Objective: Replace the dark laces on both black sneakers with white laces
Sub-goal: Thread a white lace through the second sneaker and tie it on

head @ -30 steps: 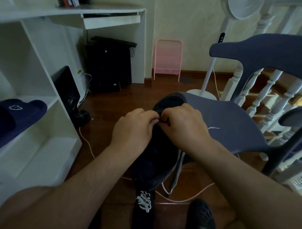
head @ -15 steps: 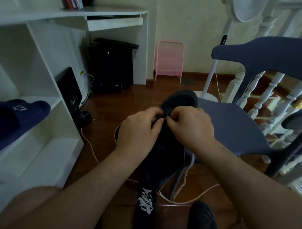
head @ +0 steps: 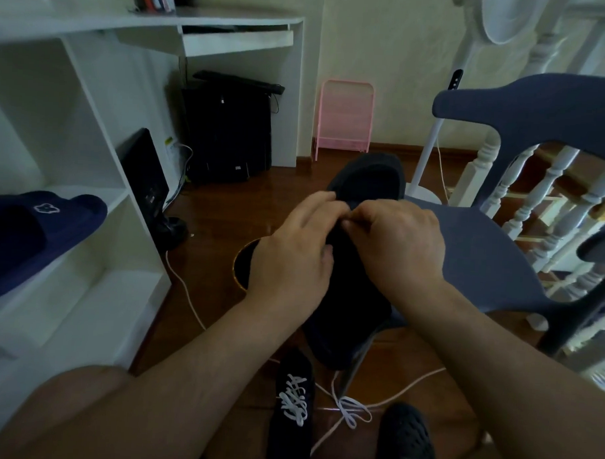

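Black sneaker (head: 355,300) sits on the front-left edge of the blue chair (head: 482,256); long axis runs away from the person, far end (head: 370,176) up and rounded, near end hanging past the seat edge; can't tell toe from heel at this darkness. Left hand (head: 293,260) rests on the sneaker's left side, fingers fairly straight and reaching over the top toward the middle; right hand (head: 396,246) is curled, fingertips pinched at the sneaker's top centre, touching the left fingertips; what it pinches is hidden (probably lace-sized, not resolvable). White lace (head: 351,408) hangs below the sneaker and loops on the wooden floor (head: 219,226). Second black sneaker (head: 291,411) stands on the floor just below, already carrying white lacing, long axis also roughly away from the person. Dark perforated clog (head: 407,439) beside it on the right. White cable (head: 185,290) runs along the floor at left. White shelf unit (head: 74,152) on the left holds a navy slipper (head: 40,230); pink rack (head: 344,119) stands against the far wall; white balusters (head: 549,203) behind the chair.
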`<state>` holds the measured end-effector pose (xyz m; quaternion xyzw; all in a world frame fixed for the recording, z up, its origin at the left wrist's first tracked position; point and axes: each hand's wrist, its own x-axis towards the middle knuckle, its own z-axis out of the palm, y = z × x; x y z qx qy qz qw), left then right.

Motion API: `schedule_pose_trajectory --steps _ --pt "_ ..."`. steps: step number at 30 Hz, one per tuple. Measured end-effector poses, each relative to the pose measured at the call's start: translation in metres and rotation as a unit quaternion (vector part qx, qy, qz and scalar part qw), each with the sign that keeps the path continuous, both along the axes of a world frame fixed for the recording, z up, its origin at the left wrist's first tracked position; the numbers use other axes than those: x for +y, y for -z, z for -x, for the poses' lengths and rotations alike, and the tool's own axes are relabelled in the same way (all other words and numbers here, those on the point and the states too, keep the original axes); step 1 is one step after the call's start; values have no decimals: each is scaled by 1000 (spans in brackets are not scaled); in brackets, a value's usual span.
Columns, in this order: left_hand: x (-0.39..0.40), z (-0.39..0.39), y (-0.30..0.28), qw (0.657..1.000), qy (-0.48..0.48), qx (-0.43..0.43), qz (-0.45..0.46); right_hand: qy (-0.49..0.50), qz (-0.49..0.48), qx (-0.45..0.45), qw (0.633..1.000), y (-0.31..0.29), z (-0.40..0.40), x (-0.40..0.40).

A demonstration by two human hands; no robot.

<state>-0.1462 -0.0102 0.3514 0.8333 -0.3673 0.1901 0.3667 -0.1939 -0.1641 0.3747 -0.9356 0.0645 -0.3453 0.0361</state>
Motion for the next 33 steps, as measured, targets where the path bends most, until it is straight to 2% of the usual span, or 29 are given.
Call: schedule_pose_trajectory --steps 3,8,13,16,18,22,30,33 --pt "-3 3 3 1000 8 6 16 -3 12 0 1000 -2 -2 -3" --pt "-3 3 8 996 -5 80 29 0 50 19 999 0 -9 -1" --pt "-4 2 9 993 -27 105 45 -2 53 24 998 -1 -14 1" --pt "-2 2 7 994 -30 94 40 -14 -2 26 1000 -5 -14 1" --pt "0 1 5 995 -25 87 29 -45 -75 46 995 -5 -12 -3" --pt "4 1 5 996 -37 81 5 -124 -205 85 967 -6 -7 -8" --pt "-4 10 17 999 7 -30 -31 -110 -223 100 964 -9 -8 -16" --pt "-7 13 19 999 19 -11 -35 -107 -239 99 960 -8 -9 -17"
